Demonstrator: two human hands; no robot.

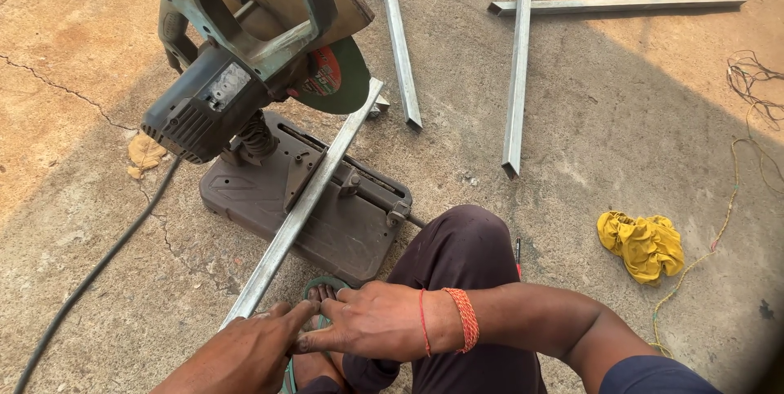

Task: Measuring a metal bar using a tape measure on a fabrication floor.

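Note:
A long grey square metal tube (306,202) lies across the base of a chop saw (245,59), under its raised green disc (339,75). My left hand (253,353) covers the near end of the tube at the bottom of the view. My right hand (371,320), with red thread around the wrist, sits just to its right, fingers curled and touching the left hand's fingertips. Both hands are above my foot in a green sandal (322,286). What the right hand's fingers hold, if anything, is hidden.
The saw's black cable (98,267) runs off to the lower left. Several more metal tubes (516,67) lie on the concrete behind the saw. A yellow cloth (643,244) and tangled cord (735,173) lie to the right. My bent knee (465,239) is beside the saw base.

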